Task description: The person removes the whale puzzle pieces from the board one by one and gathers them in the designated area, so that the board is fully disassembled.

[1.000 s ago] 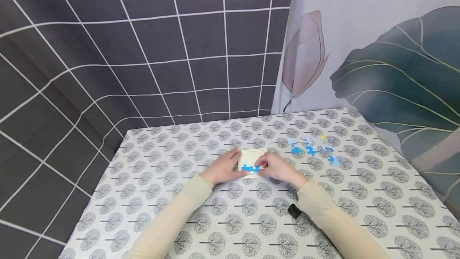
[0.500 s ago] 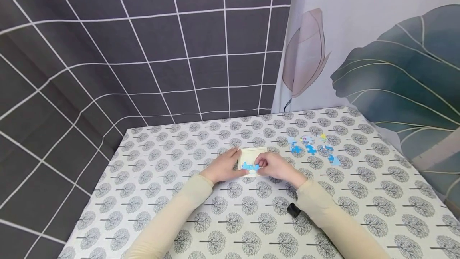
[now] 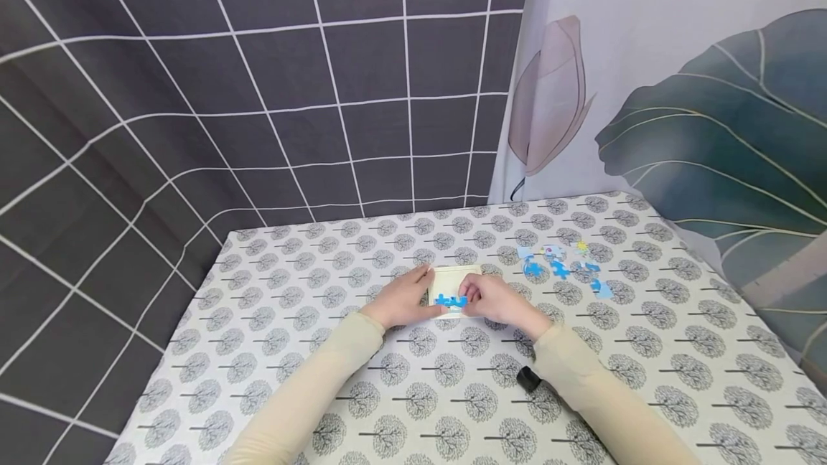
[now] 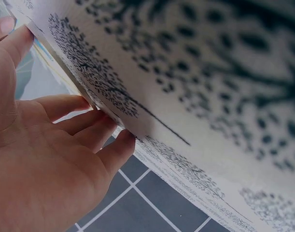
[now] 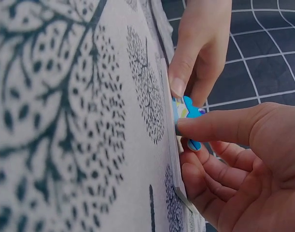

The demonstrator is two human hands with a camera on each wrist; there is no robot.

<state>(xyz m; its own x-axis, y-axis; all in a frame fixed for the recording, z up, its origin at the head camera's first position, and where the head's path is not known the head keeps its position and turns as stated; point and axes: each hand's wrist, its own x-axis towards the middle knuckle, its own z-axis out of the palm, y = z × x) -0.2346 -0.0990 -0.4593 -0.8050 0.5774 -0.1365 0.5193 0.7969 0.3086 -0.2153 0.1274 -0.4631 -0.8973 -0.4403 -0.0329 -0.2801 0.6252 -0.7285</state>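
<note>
A shallow cream puzzle tray [image 3: 447, 278] lies on the table between my hands. Joined blue jigsaw puzzle pieces [image 3: 451, 301] sit along its near side. My left hand [image 3: 402, 300] holds the tray at its left: in the left wrist view the fingertips [image 4: 84, 104] lie along the tray's edge, while the thumb reaches the near side by the pieces. From the right, my right hand [image 3: 496, 300] pinches the blue pieces, its thumb on their near edge and the other fingers curled behind, as the right wrist view shows. Fingers partly cover the pieces, so their exact fit is hidden.
Several loose puzzle pieces [image 3: 559, 270] lie scattered to the far right of the tray, among them a yellow sun-shaped one [image 3: 581, 246]. A small black object [image 3: 528, 379] is beside the right sleeve. Tree-printed cloth [image 3: 362, 400] covers the table; dark grid fabric [image 3: 368, 120] hangs behind.
Both hands keep nearly the same place on the tray. The blue pieces tilt slightly under the fingers, looking paler half a second ago and darker blue now.
</note>
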